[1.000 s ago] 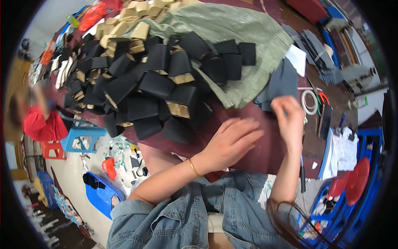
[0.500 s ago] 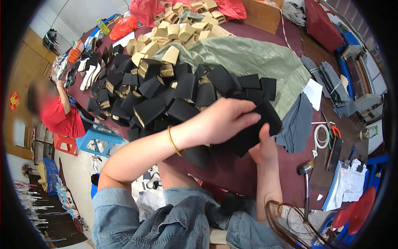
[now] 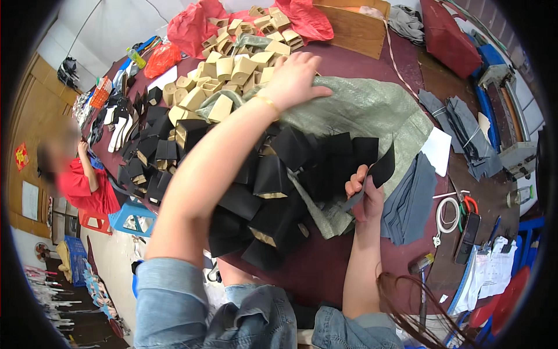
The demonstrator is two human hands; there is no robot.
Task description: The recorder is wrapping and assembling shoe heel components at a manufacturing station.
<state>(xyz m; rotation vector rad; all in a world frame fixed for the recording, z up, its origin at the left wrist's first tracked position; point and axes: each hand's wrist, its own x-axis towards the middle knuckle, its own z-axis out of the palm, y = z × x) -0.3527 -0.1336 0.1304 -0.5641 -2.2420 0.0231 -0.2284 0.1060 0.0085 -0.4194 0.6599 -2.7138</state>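
**Reaching over the sack, black piece pinched**

Landmark: the green sack (image 3: pixel 372 110) on the maroon table (image 3: pixel 349 256). Left hand (image 3: pixel 293 78) lies at the sack's far-left edge, palm down, fingers loosely spread over the tan boxes (image 3: pixel 232 70) there; whether it grips one I can't tell, the fingertips are behind the hand. Right hand (image 3: pixel 365 195) sits at the sack's near edge, thumb and fingers pressed on a flat black piece (image 3: pixel 381 171), which sticks up and right from the pinch. Black boxes (image 3: pixel 261 198) are heaped just left of the sack, spilling onto it.

Doing it well, as I judge: keep the pinch low on the black piece so it doesn't flop, and pick one tan box cleanly without knocking the heap.

Hard to see: left arm covers much of the black heap; grey sheets (image 3: pixel 410 200) right of the sack are partly under it; tools and papers at the table's right end are small and bent by the lens. A person in red (image 3: pixel 87 186) sits far left, blurred.
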